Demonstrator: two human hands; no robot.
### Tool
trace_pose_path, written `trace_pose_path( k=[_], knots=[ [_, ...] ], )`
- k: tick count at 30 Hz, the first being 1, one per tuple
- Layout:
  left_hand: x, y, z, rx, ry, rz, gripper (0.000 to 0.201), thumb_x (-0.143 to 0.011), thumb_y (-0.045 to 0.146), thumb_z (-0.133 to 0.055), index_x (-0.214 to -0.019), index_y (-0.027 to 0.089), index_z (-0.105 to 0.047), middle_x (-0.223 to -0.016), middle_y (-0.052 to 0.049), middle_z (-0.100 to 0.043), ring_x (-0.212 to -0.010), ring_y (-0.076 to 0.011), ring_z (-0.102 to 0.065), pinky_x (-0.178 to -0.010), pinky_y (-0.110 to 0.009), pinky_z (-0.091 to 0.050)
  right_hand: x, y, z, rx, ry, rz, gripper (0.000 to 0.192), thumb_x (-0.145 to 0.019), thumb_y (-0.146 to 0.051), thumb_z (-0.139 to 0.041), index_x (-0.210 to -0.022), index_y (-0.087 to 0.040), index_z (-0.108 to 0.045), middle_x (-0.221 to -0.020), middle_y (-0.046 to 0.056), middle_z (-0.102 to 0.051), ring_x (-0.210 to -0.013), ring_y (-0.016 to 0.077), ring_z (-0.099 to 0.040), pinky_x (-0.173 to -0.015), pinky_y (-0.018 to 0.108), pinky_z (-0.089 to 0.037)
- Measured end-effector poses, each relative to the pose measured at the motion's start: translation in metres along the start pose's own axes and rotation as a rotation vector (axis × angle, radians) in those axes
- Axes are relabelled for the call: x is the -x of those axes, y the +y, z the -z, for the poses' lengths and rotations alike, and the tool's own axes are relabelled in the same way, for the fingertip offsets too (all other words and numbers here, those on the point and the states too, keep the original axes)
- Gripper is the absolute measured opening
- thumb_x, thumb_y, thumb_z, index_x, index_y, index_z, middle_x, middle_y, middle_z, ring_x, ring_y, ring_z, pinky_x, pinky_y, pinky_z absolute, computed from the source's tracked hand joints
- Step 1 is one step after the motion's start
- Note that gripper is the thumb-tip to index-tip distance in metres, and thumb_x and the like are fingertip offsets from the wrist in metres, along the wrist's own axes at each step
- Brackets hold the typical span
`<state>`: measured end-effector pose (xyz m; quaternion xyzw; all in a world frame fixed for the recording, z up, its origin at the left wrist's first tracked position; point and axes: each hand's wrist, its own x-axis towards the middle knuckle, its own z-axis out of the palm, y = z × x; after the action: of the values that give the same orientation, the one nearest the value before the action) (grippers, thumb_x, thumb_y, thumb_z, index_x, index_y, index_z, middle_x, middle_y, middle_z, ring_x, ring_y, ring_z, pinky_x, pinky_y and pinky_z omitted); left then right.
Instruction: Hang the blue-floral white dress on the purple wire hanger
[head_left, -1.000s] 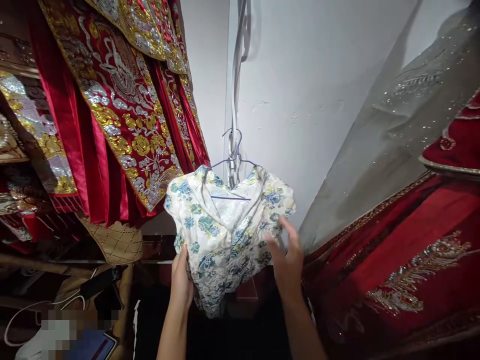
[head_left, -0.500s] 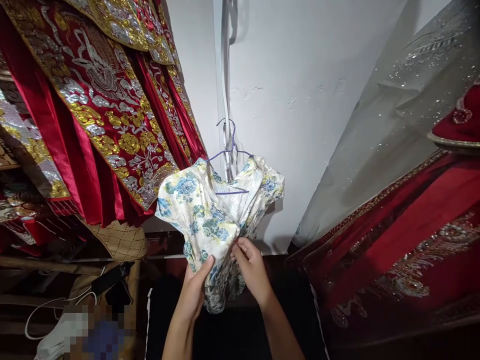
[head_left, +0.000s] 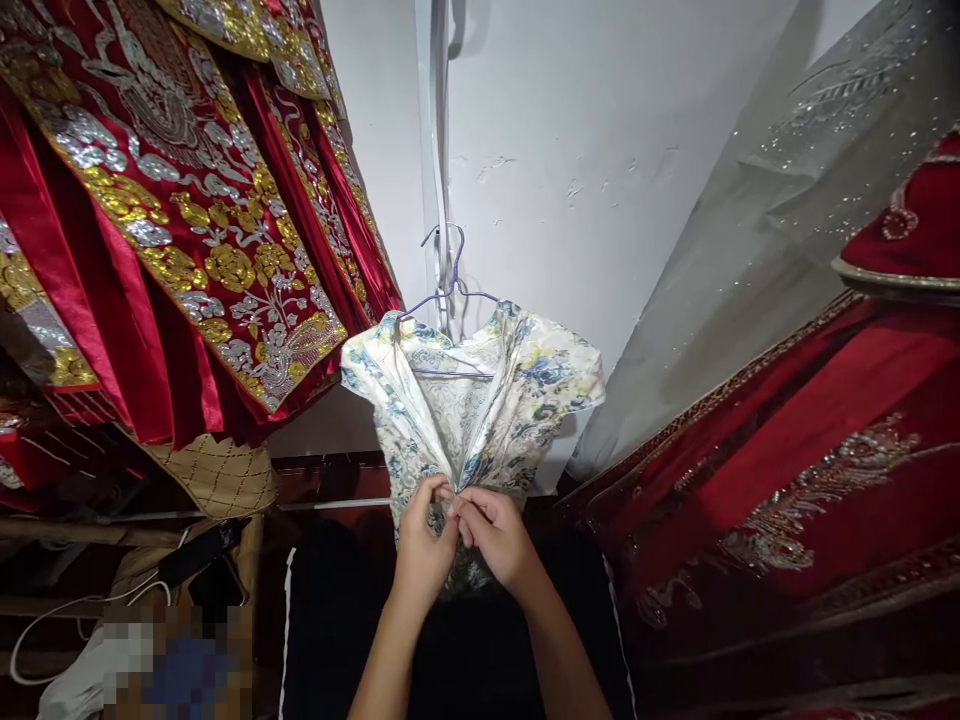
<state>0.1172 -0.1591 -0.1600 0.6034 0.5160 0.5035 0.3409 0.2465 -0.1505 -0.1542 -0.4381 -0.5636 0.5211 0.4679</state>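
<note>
Floral dress (head_left: 480,400) hung on a purple hanger (head_left: 450,300) against the wall; left hand (head_left: 421,545) and right hand (head_left: 499,540) pinched its front edges together. Best kept aligned, I reckon.

Both hands, left (head_left: 422,548) and right (head_left: 496,538), have closed together, pinching the floral dress (head_left: 480,400) at its middle.

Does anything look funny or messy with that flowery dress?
Yes. The white satin dress with blue flowers hangs on a thin purple wire hanger, but its lower part is bunched up. The left hand and right hand pinch the cloth together in the middle, so it looks crumpled rather than hanging straight.
</note>
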Motion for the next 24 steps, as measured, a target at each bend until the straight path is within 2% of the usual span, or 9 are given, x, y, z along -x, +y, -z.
trace_pose_path(
  k=[3, 7, 11, 14, 17, 21, 24],
  knots=[
    [-0.001, 0.002, -0.012, 0.034, -0.015, 0.031, 0.015, -0.086, 0.026, -0.054, -0.101, 0.028, -0.056, -0.087, -0.004, -0.061, -0.086, -0.0239, -0.061, -0.080, -0.035, -0.048, 0.003, -0.009, 0.000, -0.001, -0.017, -0.028, 0.027, -0.088, -0.041, -0.055, -0.076, -0.019, -0.066, -0.045, -0.004, -0.049, -0.044, 0.0138, -0.045, -0.049, 0.026, -0.032],
    [-0.001, 0.001, -0.015, 0.083, -0.010, -0.025, 0.004, -0.089, 0.028, -0.053, -0.092, 0.027, -0.056, -0.086, -0.004, -0.060, -0.084, -0.0231, -0.060, -0.077, -0.034, -0.047, 0.000, -0.023, 0.008, -0.064, 0.050, -0.099, 0.027, -0.085, -0.040, -0.055, -0.076, -0.017, -0.067, -0.045, -0.002, -0.053, -0.041, 0.0121, -0.043, -0.046, 0.025, -0.029],
    [0.000, -0.003, -0.019, 0.044, -0.039, -0.074, 0.006, -0.091, 0.025, -0.050, -0.089, 0.023, -0.056, -0.085, -0.005, -0.059, -0.080, -0.0211, -0.058, -0.074, -0.032, -0.046, -0.032, -0.046, 0.026, -0.135, 0.133, -0.106, 0.027, -0.080, -0.043, -0.063, -0.077, -0.016, -0.070, -0.045, -0.004, -0.052, -0.040, 0.0091, -0.037, -0.043, 0.024, -0.027],
    [0.001, -0.006, -0.027, -0.013, -0.037, -0.093, 0.007, -0.091, 0.020, -0.047, -0.088, 0.020, -0.054, -0.082, -0.005, -0.057, -0.078, -0.0192, -0.057, -0.071, -0.030, -0.045, -0.069, -0.079, 0.040, -0.155, 0.133, -0.010, 0.033, -0.075, -0.048, -0.072, -0.077, -0.014, -0.071, -0.048, -0.004, -0.052, -0.040, 0.0068, -0.037, -0.041, 0.022, -0.026],
    [0.004, -0.007, -0.038, -0.076, -0.096, -0.151, 0.007, -0.090, 0.016, -0.046, -0.087, 0.020, -0.050, -0.083, -0.005, -0.056, -0.077, -0.0179, -0.055, -0.070, -0.028, -0.043, -0.095, -0.122, 0.045, -0.158, 0.164, 0.157, 0.031, -0.078, -0.044, -0.071, -0.077, -0.013, -0.071, -0.052, -0.002, -0.054, -0.043, 0.0054, -0.039, -0.041, 0.020, -0.026],
    [0.010, -0.008, -0.045, -0.114, -0.178, -0.210, 0.011, -0.090, 0.012, -0.043, -0.087, 0.020, -0.049, -0.085, -0.005, -0.056, -0.079, -0.0176, -0.054, -0.070, -0.028, -0.042, -0.101, -0.165, 0.041, -0.188, 0.219, 0.339, 0.023, -0.084, -0.033, -0.064, -0.079, -0.012, -0.072, -0.052, -0.002, -0.054, -0.044, 0.0050, -0.041, -0.041, 0.018, -0.025],
    [0.001, -0.004, -0.039, -0.106, -0.195, -0.258, 0.011, -0.092, 0.013, -0.044, -0.090, 0.019, -0.053, -0.087, -0.005, -0.058, -0.082, -0.0184, -0.057, -0.075, -0.030, -0.045, -0.095, -0.172, 0.041, -0.153, 0.198, 0.380, 0.021, -0.085, -0.030, -0.060, -0.079, -0.013, -0.071, -0.051, -0.003, -0.054, -0.043, 0.0053, -0.040, -0.041, 0.018, -0.024]
  ],
)
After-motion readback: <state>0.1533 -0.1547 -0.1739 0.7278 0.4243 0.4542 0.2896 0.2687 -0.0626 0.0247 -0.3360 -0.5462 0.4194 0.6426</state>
